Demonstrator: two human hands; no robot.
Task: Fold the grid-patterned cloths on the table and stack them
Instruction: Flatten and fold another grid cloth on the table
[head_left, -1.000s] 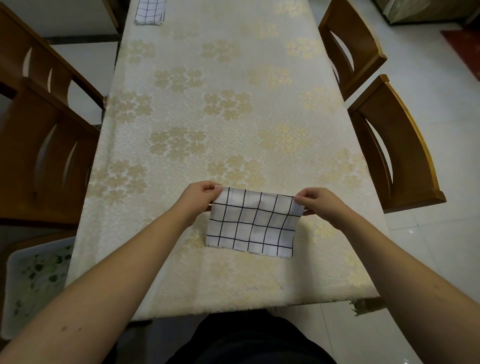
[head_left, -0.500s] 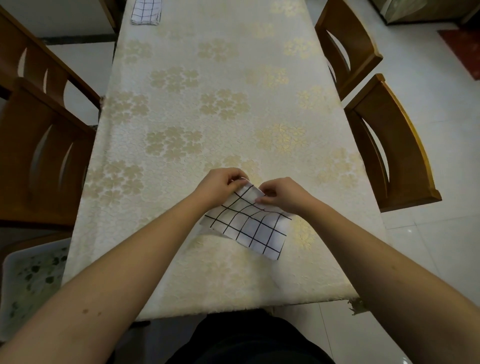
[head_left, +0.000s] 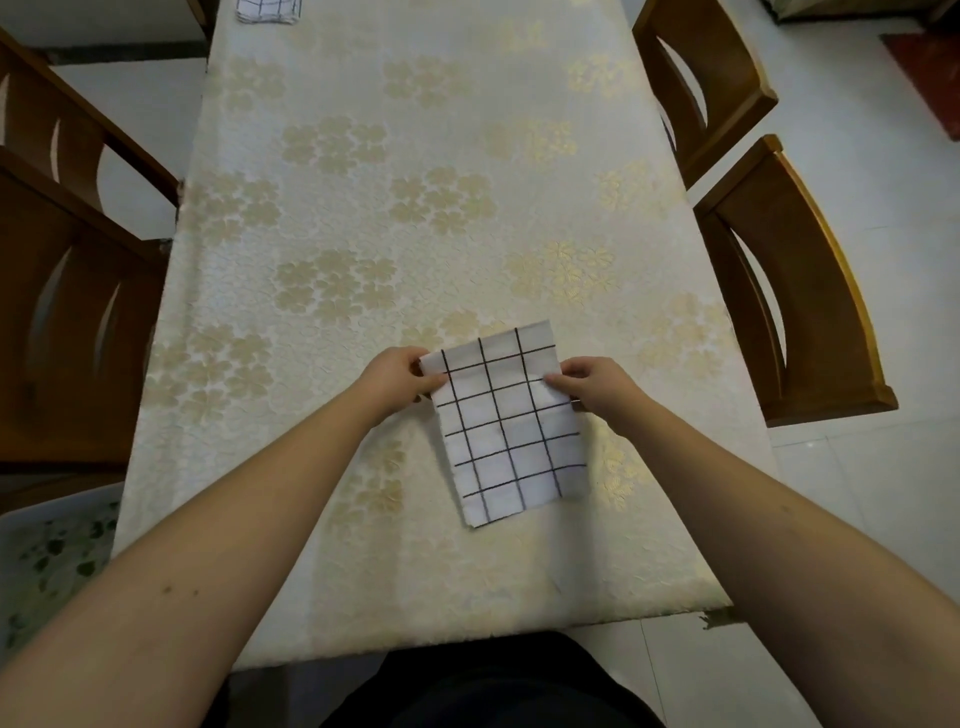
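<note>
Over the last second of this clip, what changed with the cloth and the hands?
The grid cloth went from a wide rectangle, was gathered between the hands, and now lies turned, long side running away from the person. The left hand grips its far left corner; the right hand pinches its right edge. The folded cloths at the table's far end stayed put.

Dim, soft indoor light, brighter toward the right over the floor (head_left: 883, 182). Faint sheen on the surface (head_left: 467, 156). Wide-angle bending at the edges; sharp centre, no strong shadows.
</note>
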